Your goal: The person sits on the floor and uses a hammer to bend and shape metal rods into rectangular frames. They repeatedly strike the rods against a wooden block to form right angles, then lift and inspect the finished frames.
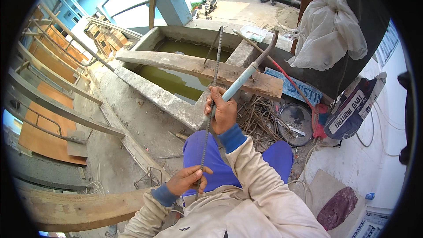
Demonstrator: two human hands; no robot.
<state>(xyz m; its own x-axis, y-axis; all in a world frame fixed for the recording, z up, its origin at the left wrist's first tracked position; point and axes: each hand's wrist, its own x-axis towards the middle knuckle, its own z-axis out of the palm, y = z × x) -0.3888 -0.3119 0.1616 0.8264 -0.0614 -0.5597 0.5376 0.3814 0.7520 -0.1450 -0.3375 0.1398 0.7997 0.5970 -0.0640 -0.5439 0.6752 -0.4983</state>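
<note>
While the left hand [188, 180] pinches the ribbed steel rod [207, 139] near 6 o'clock, the right hand [222, 113] wraps its grip around it at the middle. The rod points up to 12. I can't tell how tightly the right hand also holds the pale blue bar [240, 80]. If either grip is loose, the rod could twist and poke the purple legs [278, 158]. The wooden beam [169, 63] at 12, across the water tank [154, 99], could block it. A stick heap [259, 117] sits at 4; a white bag [328, 35] hangs at 2.

Bright daylight bleaches the courtyard [246, 12]; fisheye distortion curves the wooden beam [88, 209] near the dark rim.
</note>
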